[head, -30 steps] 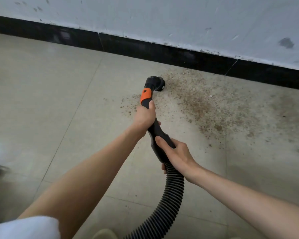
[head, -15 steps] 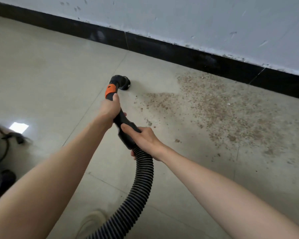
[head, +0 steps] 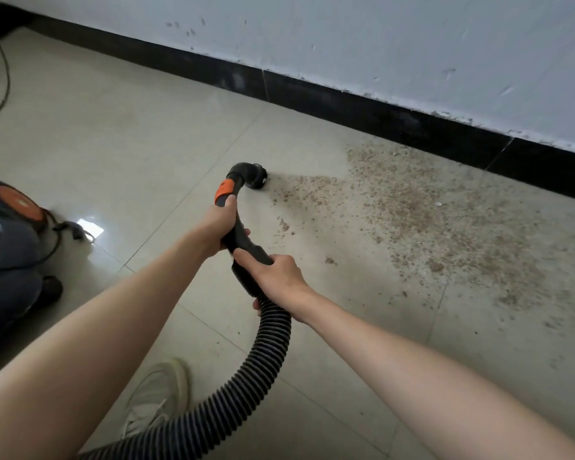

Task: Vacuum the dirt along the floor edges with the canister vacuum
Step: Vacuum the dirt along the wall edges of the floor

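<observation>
Nozzle (head: pixel 253 176) now left of dirt (head: pixel 429 214); canister (head: pixel 9 254) newly visible; both hands (head: pixel 218 227) (head: pixel 276 273) still clamped round handle (head: pixel 243 240).

Two bare forearms reach forward from the lower corners, the left hand (head: pixel 220 227) ahead with fingers curled round the black vacuum handle (head: pixel 238 234), the right hand (head: pixel 274 275) just behind it, gripping the same handle from above, wrist bent slightly.

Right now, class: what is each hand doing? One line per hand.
Left hand: grips the vacuum wand just below its orange collar.
Right hand: grips the wand's handle end, where the ribbed hose begins.
</observation>
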`<state>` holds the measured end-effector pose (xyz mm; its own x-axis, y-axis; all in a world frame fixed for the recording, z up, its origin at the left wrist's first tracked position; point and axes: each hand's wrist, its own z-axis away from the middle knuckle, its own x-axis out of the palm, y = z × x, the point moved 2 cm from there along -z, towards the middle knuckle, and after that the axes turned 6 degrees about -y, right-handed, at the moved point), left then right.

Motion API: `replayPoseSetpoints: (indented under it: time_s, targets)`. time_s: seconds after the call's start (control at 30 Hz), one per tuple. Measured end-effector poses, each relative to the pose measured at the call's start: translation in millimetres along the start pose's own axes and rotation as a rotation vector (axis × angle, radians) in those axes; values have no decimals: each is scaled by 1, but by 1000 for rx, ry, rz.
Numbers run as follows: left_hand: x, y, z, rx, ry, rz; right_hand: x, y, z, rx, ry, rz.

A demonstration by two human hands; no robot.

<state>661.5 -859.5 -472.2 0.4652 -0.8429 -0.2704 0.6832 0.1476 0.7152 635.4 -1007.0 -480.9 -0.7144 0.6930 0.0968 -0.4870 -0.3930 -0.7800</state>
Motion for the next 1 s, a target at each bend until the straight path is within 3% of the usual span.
replayPoseSetpoints:
  time_s: [0.6, 1.0]
  targets:
    - [64, 1, 20, 14, -113, -53, -43, 22, 35, 51, 127, -33]
    - [118, 7, 28, 58, -321, -115, -66, 38, 56, 49, 345, -115]
